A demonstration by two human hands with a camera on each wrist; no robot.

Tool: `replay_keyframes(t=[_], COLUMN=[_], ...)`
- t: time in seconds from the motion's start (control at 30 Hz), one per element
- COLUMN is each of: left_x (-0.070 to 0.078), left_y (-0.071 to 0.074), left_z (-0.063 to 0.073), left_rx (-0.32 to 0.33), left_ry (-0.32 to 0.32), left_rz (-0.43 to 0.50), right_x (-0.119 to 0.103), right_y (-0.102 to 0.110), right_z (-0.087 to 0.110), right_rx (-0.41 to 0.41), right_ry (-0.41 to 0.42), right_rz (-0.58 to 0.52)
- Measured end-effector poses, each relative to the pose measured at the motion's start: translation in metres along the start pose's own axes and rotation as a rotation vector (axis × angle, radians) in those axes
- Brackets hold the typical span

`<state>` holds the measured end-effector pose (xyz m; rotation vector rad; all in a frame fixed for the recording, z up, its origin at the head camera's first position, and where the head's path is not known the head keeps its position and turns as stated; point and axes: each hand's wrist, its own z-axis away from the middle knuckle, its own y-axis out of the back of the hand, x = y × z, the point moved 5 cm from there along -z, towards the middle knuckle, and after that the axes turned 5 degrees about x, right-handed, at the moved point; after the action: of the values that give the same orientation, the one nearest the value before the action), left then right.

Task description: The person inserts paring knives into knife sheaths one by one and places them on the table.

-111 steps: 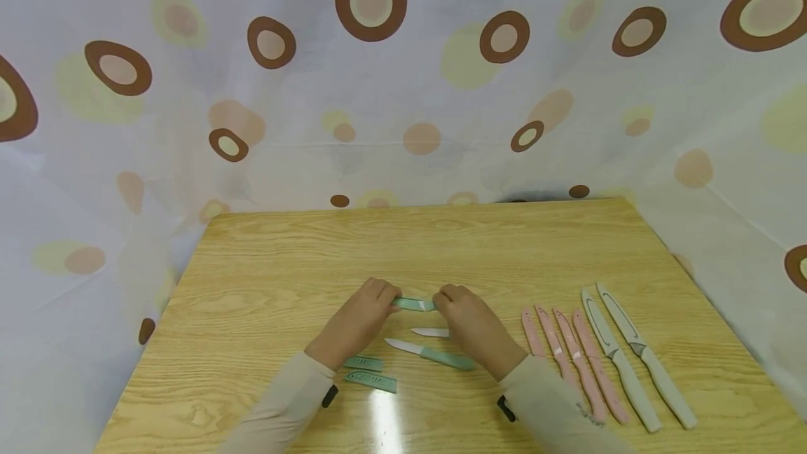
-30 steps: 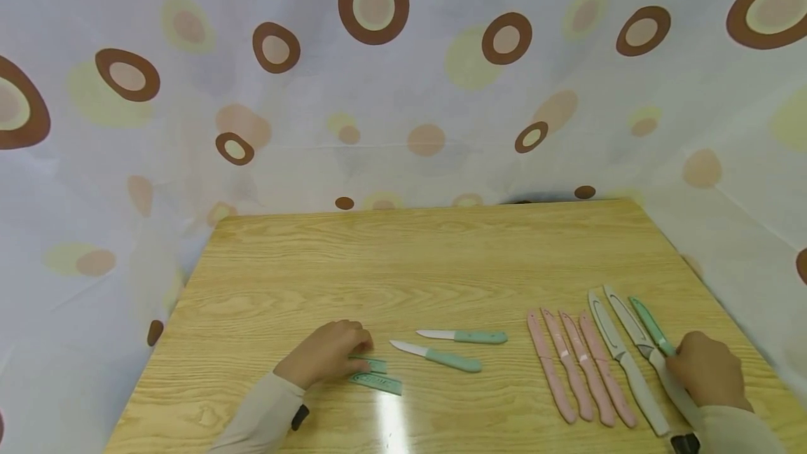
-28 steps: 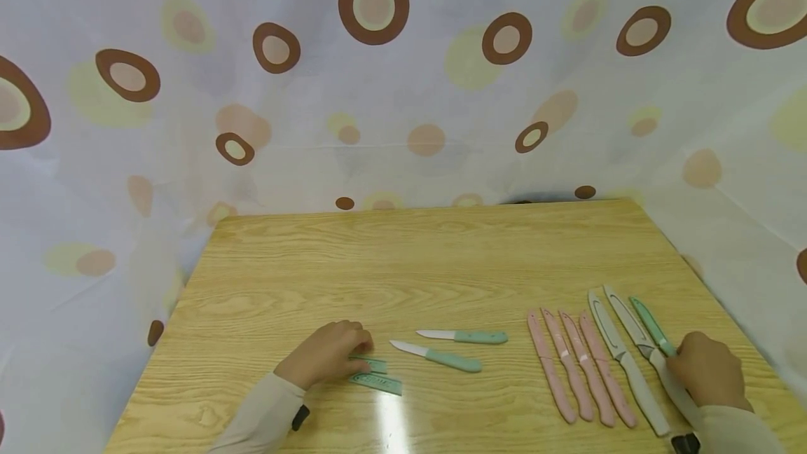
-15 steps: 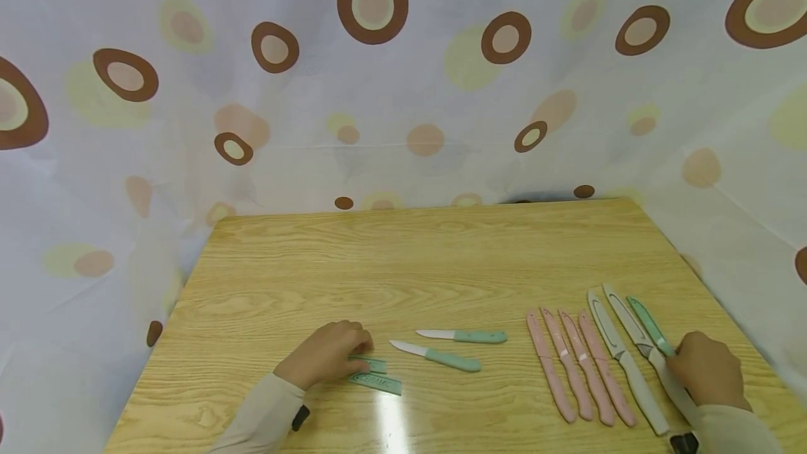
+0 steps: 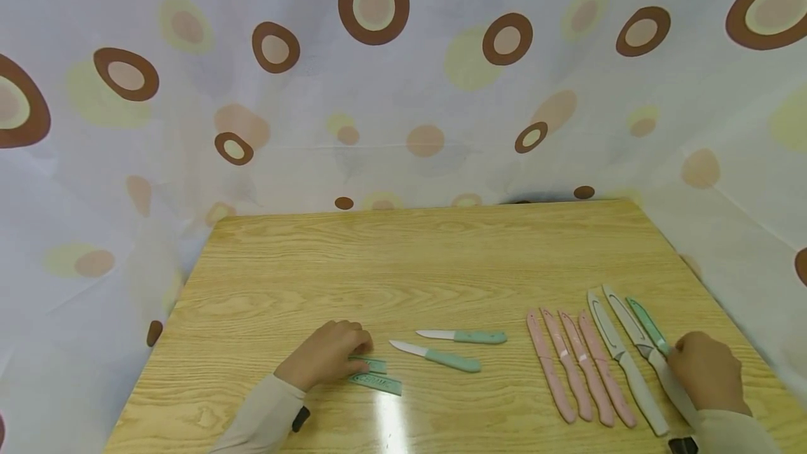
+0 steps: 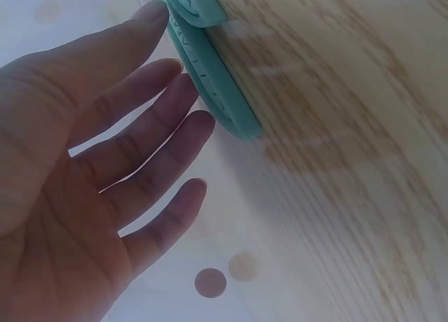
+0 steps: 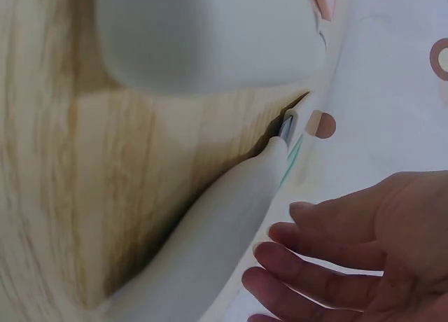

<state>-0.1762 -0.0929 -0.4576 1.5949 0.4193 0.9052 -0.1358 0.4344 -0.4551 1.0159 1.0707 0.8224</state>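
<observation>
My left hand point(image 5: 328, 356) hovers low at two loose green knife sheaths, its thumb and fingertips right at the farther sheath point(image 5: 376, 366). The left wrist view shows spread, relaxed fingers beside that sheath point(image 6: 220, 91). Nearer the front lies the other sheath point(image 5: 378, 383), embossed with letters. Two bare knives with white blades and green handles, a farther knife point(image 5: 480, 337) and a nearer knife point(image 5: 452, 360), lie right of it. My right hand point(image 5: 707, 372) is over the handle end of a sheathed green knife point(image 5: 648, 324); its fingers look loosely bent in the right wrist view.
Several sheathed pink knives point(image 5: 552, 370) lie side by side on the right of the wooden table point(image 5: 403, 258). Beside them are two long pale grey sheathed knives, one left point(image 5: 639, 384) and one right point(image 5: 672, 387). A dotted cloth point(image 5: 403, 90) hangs behind the table.
Earlier both hands held a green knife and sheath at mid-table; that sheathed knife now lies rightmost in the row. The left hand moved to the loose sheaths. Over the last second almost nothing moved.
</observation>
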Motion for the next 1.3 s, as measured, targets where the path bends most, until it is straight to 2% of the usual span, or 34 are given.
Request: replay_keyframes(t=[0.23, 0.43, 0.6, 0.83, 1.13, 1.3], left_x=[0.002, 0.005, 0.004, 0.000, 0.002, 0.000], left_y=[0.002, 0.003, -0.001, -0.006, -0.005, -0.002], left_z=[0.000, -0.001, -0.003, -0.005, -0.005, -0.003], left_rx=[0.014, 0.046, 0.077, 0.076, 0.079, 0.075], left_ry=[-0.008, -0.024, -0.026, -0.021, -0.052, -0.032], left_rz=[-0.026, -0.054, -0.081, -0.128, -0.117, -0.092], right_x=[-0.020, -0.039, -0.055, -0.080, -0.106, -0.122], right_y=[0.011, 0.012, 0.007, -0.008, -0.028, -0.033], right_z=[0.004, 0.006, 0.008, 0.012, 0.012, 0.014], right_rx=[0.136, 0.195, 0.185, 0.183, 0.173, 0.176], right_ry=[0.071, 0.117, 0.150, 0.215, 0.285, 0.328], right_rz=[0.032, 0.012, -0.029, -0.038, -0.048, -0.074])
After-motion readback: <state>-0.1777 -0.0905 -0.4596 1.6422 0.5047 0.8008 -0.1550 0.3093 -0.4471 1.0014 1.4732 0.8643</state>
